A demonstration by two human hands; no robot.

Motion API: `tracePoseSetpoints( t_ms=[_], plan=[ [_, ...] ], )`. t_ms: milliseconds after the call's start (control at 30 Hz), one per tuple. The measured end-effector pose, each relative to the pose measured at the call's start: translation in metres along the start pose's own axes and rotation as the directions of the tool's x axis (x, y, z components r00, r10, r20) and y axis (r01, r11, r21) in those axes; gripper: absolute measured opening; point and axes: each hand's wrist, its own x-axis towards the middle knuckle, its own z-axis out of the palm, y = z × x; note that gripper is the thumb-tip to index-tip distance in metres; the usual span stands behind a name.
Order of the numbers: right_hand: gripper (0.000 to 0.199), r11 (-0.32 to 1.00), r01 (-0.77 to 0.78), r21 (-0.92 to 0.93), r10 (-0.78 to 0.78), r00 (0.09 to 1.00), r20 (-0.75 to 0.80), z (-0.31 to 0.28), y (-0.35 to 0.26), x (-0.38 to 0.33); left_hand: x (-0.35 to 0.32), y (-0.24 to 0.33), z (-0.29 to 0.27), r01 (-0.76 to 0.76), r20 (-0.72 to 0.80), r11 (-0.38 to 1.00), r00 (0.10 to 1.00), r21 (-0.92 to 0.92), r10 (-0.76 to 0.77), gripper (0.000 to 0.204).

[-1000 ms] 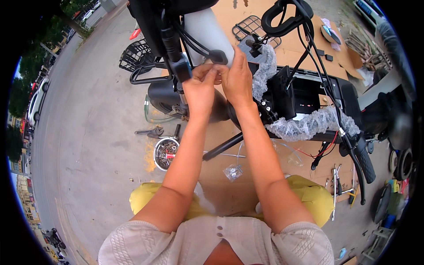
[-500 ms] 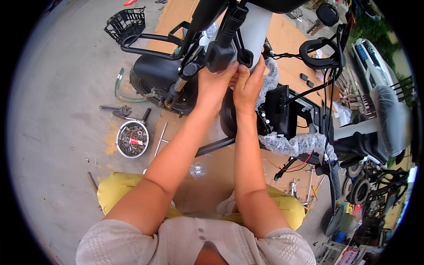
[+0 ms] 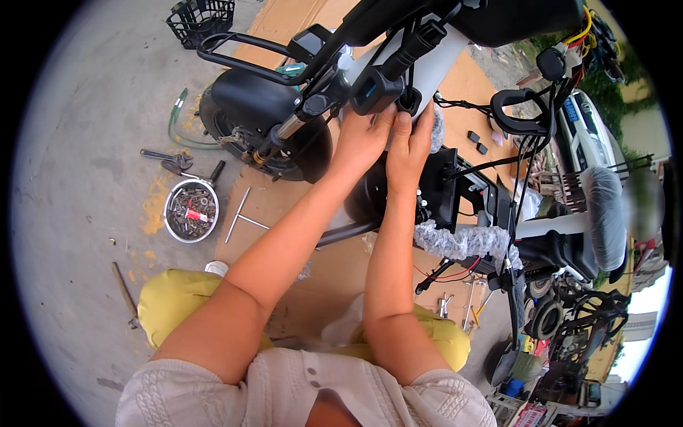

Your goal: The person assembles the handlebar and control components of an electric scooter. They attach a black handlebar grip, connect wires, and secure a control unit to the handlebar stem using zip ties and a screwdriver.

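A partly assembled electric bike stands before me, with a light grey frame tube (image 3: 434,67) sloping down to my hands. At its lower end is an opening with a black rim (image 3: 409,102), and dark cables run into it. My left hand (image 3: 361,139) is closed at the tube's left side, its thumb close to the rim and its other fingers partly hidden. My right hand (image 3: 409,153) wraps the tube's right side, its thumb just below the rim. A black block-shaped part (image 3: 375,90) hangs above my left hand. The black front fender (image 3: 256,107) is to the left.
On the left floor are a bowl of bolts (image 3: 191,211), an adjustable wrench (image 3: 169,156) and a hammer (image 3: 124,292). A T-shaped wrench (image 3: 242,215) lies on cardboard (image 3: 341,285). Bubble wrap (image 3: 462,240) covers a frame bar; a black basket (image 3: 201,23) is far left.
My view has shifted, so the floor things sit further left and the bike's lower end appears slightly higher. Both hands stay at the tube's lower end, with only small changes in the fingers.
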Motion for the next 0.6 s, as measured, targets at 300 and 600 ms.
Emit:
tracePoseSetpoints(
  t_ms=[300, 600],
  plan=[
    [0.048, 0.986, -0.069, 0.153, 0.081, 0.994, -0.072, 0.005, -0.003, -0.004, 0.005, 0.002, -0.002, 0.074, 0.107, 0.988, 0.992, -0.135, -0.06, 0.05],
    [0.051, 0.984, -0.177, 0.017, 0.178, 0.974, -0.142, 0.018, 0.022, 0.001, 0.013, -0.007, -0.002, 0.054, 0.128, 0.998, 0.991, -0.024, -0.05, 0.048]
  ],
)
